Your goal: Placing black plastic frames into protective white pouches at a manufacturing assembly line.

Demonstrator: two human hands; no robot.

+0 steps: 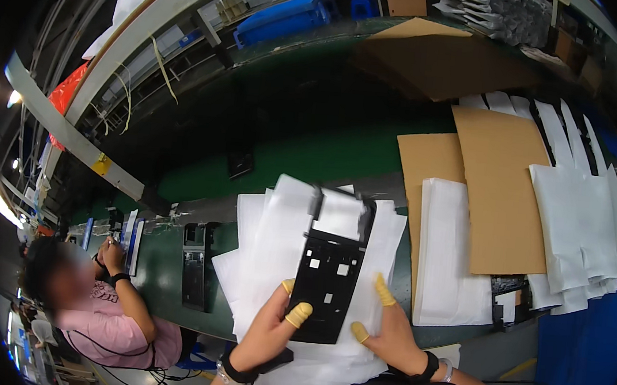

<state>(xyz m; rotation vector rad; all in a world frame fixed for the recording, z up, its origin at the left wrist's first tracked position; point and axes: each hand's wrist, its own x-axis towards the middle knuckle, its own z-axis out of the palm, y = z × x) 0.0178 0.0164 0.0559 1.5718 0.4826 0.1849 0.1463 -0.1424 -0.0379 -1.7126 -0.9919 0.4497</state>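
Hands (263, 337), black panel (326, 283) over white sheets (251, 224), green bench (161, 260); co-worker (110, 325) left.

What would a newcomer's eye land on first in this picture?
Probably the black panel with square holes, just below centre, held in the left grip above loose white sheets. Next, the yellow finger covers on that grip and on the open right grip beside it. Then the large brown cardboard at right.

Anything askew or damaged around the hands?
Yes: the white sheets below the panel in the left hand lie fanned, their edges at mixed angles, unlike the neater stack at right. No clear damage shows, though the panel's far end is blurred.
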